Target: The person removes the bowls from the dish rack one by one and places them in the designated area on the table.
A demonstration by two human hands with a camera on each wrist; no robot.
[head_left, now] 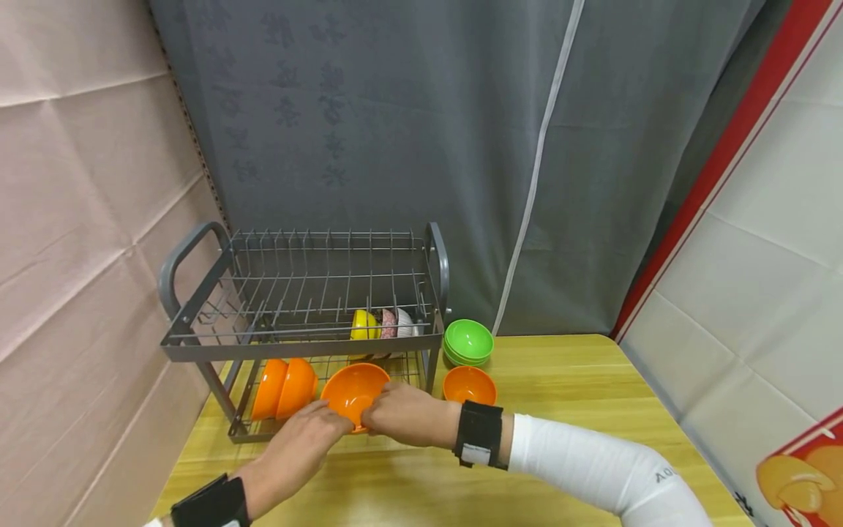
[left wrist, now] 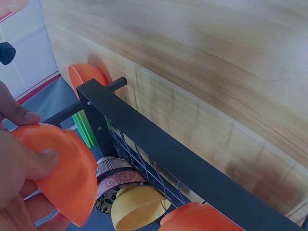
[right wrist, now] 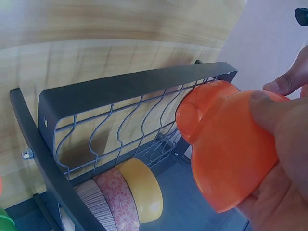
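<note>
Both hands hold one orange bowl [head_left: 356, 391] tilted on its side at the front of the lower tier of a grey wire dish rack [head_left: 303, 344]. My left hand [head_left: 320, 424] grips its lower left rim, and my right hand [head_left: 382, 416] grips its lower right. The left wrist view shows the thumb and fingers [left wrist: 29, 163] curled round the orange bowl [left wrist: 67, 173]. In the right wrist view the fingers [right wrist: 279, 139] wrap the orange bowl [right wrist: 231, 154], which is next to two more orange bowls [right wrist: 202, 110] standing in the rack.
Two orange bowls [head_left: 283, 388] stand on edge at the lower tier's left; a yellow bowl [head_left: 362, 326] and patterned bowls [head_left: 395, 322] stand at its back right. Stacked green bowls [head_left: 469, 342] and another orange bowl [head_left: 469, 384] sit on the wooden table [head_left: 593, 395] right of the rack.
</note>
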